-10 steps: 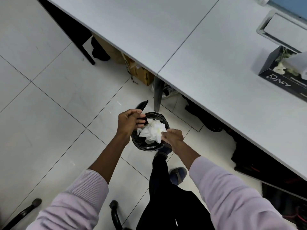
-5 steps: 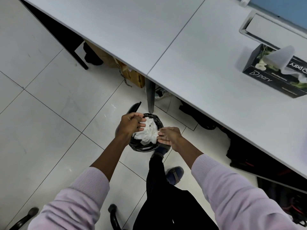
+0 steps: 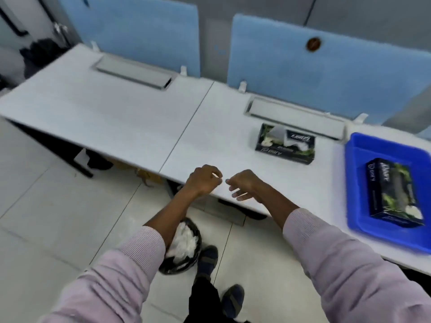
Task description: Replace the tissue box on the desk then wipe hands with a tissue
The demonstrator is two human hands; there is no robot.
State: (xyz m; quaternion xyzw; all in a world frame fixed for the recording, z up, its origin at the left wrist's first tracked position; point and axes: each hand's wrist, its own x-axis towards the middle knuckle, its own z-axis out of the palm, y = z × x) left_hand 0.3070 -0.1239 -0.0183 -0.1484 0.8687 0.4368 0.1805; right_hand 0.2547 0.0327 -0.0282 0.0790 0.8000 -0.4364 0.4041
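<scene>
A dark tissue box (image 3: 285, 144) with a white tissue sticking out of its top stands on the white desk (image 3: 130, 117), right of centre. A second dark tissue box (image 3: 394, 192) lies in a blue tray (image 3: 356, 183) at the right. My left hand (image 3: 204, 180) hovers over the desk's front edge with its fingers curled and nothing in it. My right hand (image 3: 243, 185) is beside it, fingers loosely apart and empty. On the floor below, a black-lined bin (image 3: 182, 248) holds crumpled white tissue, partly hidden by my left forearm.
Blue partition panels (image 3: 326, 73) stand along the back of the desk, with two grey cable trays (image 3: 133, 71) in front of them. My shoes (image 3: 232, 299) and a desk leg (image 3: 79, 166) are on the tiled floor. Dark items sit under the desk.
Both hands have let go of the tissue in the bin and risen to the desk's front edge. The view has swung up from the floor to the desk.
</scene>
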